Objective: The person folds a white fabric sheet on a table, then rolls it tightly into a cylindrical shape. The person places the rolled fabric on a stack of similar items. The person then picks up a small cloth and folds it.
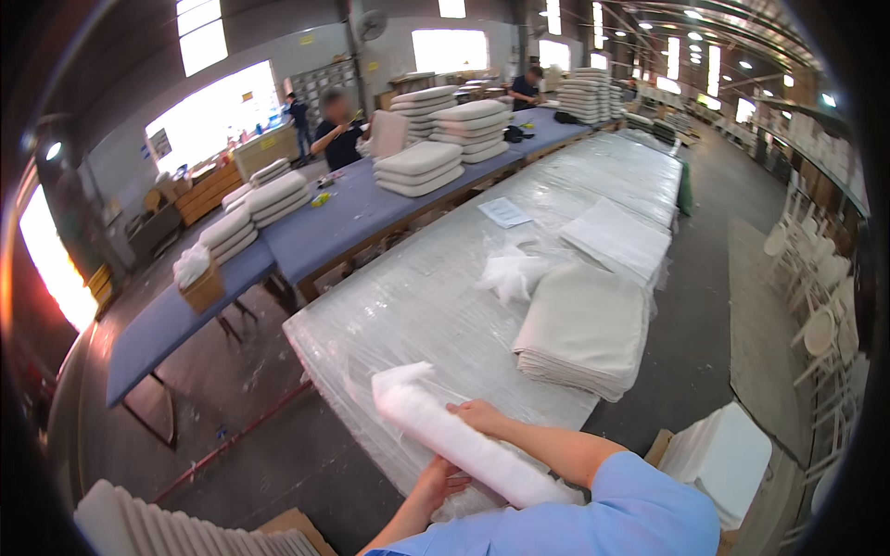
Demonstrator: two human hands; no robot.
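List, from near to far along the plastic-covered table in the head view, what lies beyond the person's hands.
Rolled white foam pad in both hands → stack of folded beige fabric covers → crumpled clear plastic bag → flat white fabric stack → white paper sheet.

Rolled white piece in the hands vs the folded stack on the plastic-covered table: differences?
The white roll is one piece rolled into a tube; the folded stack is many flat pieces piled up. The roll is held tilted by the left hand and right hand; the stack lies untouched on the table. The roll looks bright white, the stack greyer beige. Both look soft.
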